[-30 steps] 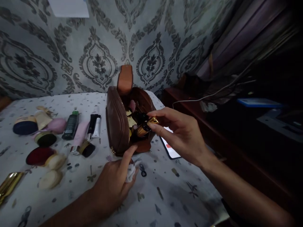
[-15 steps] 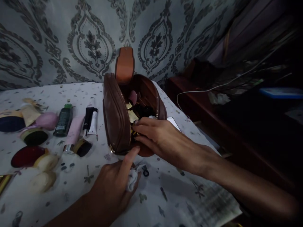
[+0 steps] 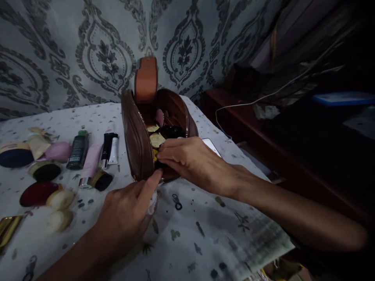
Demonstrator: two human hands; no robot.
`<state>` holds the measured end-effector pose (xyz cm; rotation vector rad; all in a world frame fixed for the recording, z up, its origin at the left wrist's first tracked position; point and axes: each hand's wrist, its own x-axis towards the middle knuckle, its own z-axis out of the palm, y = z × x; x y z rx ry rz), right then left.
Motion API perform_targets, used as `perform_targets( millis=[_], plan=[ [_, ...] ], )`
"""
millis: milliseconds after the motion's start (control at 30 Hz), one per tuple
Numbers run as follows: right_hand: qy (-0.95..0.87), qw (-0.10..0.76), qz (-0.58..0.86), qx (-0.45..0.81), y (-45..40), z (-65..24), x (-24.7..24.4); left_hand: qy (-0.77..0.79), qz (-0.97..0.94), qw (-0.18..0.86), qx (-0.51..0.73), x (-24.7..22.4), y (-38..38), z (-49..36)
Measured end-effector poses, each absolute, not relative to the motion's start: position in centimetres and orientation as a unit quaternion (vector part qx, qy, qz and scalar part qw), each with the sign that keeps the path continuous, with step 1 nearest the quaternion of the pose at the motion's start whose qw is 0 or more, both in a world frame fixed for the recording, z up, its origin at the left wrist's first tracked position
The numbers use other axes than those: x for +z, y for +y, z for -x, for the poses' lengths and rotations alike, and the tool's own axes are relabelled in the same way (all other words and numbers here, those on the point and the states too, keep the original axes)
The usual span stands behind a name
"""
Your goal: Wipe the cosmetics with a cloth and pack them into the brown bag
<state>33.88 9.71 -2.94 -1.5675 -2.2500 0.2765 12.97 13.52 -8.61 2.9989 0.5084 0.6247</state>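
A brown zippered bag (image 3: 136, 134) stands open on the cloth, its tan strap (image 3: 146, 80) upright at the back. Inside lie a cream-coloured round item (image 3: 157, 139), a pink item (image 3: 159, 117) and several dark things. My right hand (image 3: 193, 162) reaches over the near rim, its fingers drawn together inside the opening; what they grip, if anything, is hidden. Close to the bag's near end, my left hand (image 3: 129, 207) is closed around a crumpled white tissue (image 3: 151, 205), mostly covered by the fingers. The left thumb stretches out to the bag's near rim.
To the left stand or lie a green bottle (image 3: 78, 150), a pink tube (image 3: 91, 164), black and white tubes, a red oval item (image 3: 39, 194), powder puffs (image 3: 60, 200) and a gold item (image 3: 8, 230). A phone (image 3: 212, 146) lies right of the bag. A white cable (image 3: 249, 104) runs behind.
Both hands have shifted slightly left and up in view, as has the bag, with the camera moving too. The left hand keeps the tissue; the right fingers remain inside the bag.
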Motion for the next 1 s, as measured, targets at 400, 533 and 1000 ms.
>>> perform_targets(
  millis=[400, 533, 1000],
  plan=[
    [-0.752, 0.122, 0.637, 0.120, 10.3, -33.0, -1.7, 0.163, -0.969, -0.058, 0.177, -8.1, 13.7, -12.7],
    [-0.768, 0.096, 0.620, 0.126, 10.5, -33.3, -1.2, 0.182, -0.968, -0.052, 0.164, -8.4, 13.3, -12.5],
    [-0.781, 0.195, 0.592, 0.019, 9.9, -33.1, -1.7, 0.172, -0.970, 0.035, 0.165, -8.7, 12.9, -10.1]
  ],
)
